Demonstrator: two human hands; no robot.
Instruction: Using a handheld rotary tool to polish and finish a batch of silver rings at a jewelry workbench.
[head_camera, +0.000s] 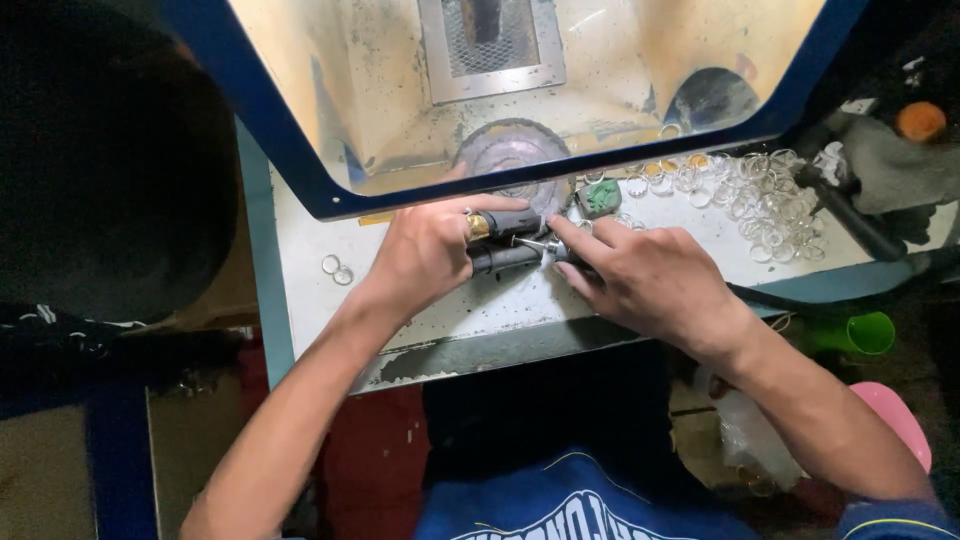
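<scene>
The left hand (425, 250) is gripping two dark tool handles (505, 242) on the surface (300, 250), while the right hand (645, 275) is pinching a small metal bit (545, 247) at their tips — seemingly a fitting step, calling for a steady hold. Two loose clear rings (337, 269) are lying left; dozens more (765, 200) are piling right — too many to count.

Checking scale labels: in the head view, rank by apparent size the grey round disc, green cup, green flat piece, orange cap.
1. Grey round disc, partly behind the blue frame.
2. Green cup, only partly seen and lower than the bench, so unsure.
3. and 4. Green flat piece and orange cap look alike; no ranking.
</scene>
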